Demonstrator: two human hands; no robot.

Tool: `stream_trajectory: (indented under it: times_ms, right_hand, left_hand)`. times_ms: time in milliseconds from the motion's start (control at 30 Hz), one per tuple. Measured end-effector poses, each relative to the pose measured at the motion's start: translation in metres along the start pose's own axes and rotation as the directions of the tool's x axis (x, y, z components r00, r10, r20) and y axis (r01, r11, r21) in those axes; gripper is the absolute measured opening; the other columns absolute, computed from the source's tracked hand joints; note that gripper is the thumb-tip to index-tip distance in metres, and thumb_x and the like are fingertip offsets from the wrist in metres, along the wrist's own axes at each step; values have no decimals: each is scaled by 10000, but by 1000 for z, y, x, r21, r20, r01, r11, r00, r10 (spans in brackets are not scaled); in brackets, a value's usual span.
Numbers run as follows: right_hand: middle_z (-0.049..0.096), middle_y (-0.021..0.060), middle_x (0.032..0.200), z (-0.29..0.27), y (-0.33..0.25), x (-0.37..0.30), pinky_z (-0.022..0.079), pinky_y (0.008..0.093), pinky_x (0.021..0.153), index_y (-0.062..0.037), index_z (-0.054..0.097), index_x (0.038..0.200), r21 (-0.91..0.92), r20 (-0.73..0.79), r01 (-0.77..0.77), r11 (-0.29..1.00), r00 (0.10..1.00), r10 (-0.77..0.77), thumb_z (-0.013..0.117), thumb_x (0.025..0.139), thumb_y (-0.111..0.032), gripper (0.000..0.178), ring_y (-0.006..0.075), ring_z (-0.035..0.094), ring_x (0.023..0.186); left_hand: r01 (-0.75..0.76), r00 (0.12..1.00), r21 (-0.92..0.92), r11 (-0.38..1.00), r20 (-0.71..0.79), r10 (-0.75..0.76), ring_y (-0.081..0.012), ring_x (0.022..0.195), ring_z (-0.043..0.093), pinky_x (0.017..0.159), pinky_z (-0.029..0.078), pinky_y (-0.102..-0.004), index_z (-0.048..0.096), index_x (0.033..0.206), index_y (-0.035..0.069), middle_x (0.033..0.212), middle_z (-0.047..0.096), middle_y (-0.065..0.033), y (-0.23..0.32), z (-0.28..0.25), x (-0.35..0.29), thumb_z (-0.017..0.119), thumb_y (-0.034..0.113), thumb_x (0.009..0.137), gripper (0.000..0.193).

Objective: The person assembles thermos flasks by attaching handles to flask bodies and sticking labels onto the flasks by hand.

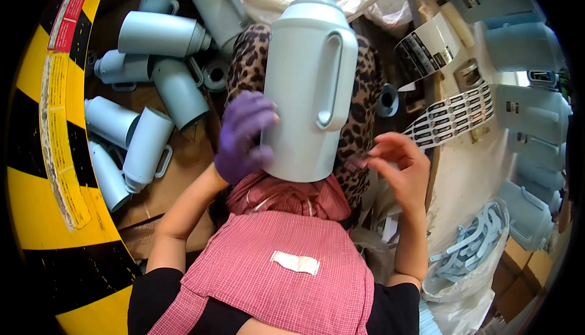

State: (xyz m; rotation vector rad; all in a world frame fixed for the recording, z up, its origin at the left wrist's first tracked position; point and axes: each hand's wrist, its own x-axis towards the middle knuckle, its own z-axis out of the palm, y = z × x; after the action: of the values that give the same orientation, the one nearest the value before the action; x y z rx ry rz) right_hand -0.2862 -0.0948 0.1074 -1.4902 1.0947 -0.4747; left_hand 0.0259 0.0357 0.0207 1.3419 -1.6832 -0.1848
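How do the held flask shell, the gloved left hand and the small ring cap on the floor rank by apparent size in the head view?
1. flask shell, though nearest the camera
2. left hand
3. ring cap

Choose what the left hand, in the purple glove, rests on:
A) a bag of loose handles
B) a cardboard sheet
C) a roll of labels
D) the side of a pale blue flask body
D: the left hand presses against the side of the pale blue flask body standing on the lap.
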Motion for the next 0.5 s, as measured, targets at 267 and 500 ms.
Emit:
stream_trajectory:
  times_ms: [267, 500]
  right_hand:
    - [732, 56, 881, 36, 15, 28, 577, 243, 762, 7, 644, 973, 118, 419, -241, 963, 892, 171, 831, 826, 34, 240, 110, 716, 816]
    - [737, 65, 898, 45, 5, 51, 582, 251, 750, 14, 650, 987, 36, 431, -204, 978, 886, 169, 846, 819, 19, 258, 115, 724, 828]
  left_hand:
    - [-72, 992, 120, 990, 109, 59, -469, 1480, 380, 1126, 376, -629, 492, 1420, 60, 1511, 505, -237, 44, 38, -32, 716, 546, 905, 743]
    - [-81, 992, 116, 990, 105, 69, -458, 1468, 390, 1110, 404, -611, 565, 1370, 138, 1529, 486, -208, 36, 40, -37, 752, 301, 919, 515]
